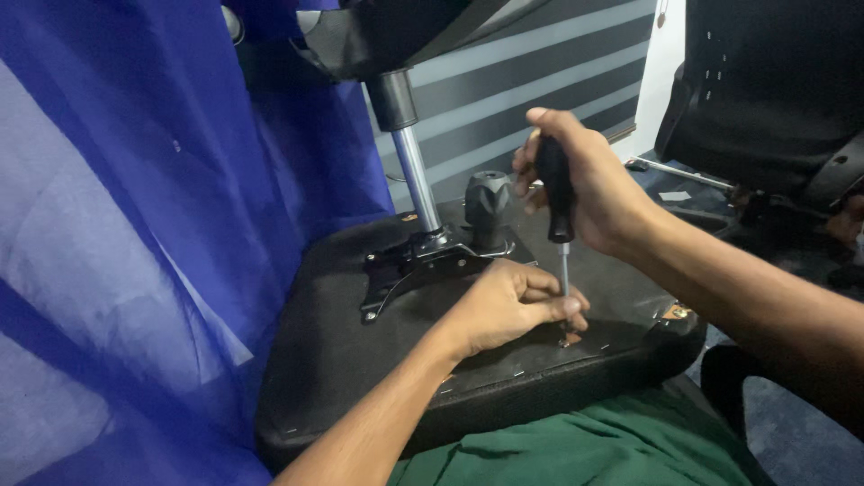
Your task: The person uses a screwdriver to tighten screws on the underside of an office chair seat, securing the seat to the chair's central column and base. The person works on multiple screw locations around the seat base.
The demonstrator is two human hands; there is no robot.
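An upturned office chair seat [333, 351], black and padded, lies across my lap with its underside facing up. My right hand [585, 184] grips the black handle of a screwdriver [556, 193], held upright with the metal shaft pointing down. My left hand [508, 301] rests on the seat underside and pinches the shaft near its tip, steadying it on a screw [569, 340] near the seat's front edge. A black metal mounting plate [423, 261] with a silver gas-lift column [416, 175] and a round knob [488, 202] stands just behind my left hand.
Blue cloth [135, 225] hangs along the whole left side. Another black chair [765, 90] stands at the upper right. A striped grey wall [540, 81] is behind. My green trousers [585, 450] show below the seat.
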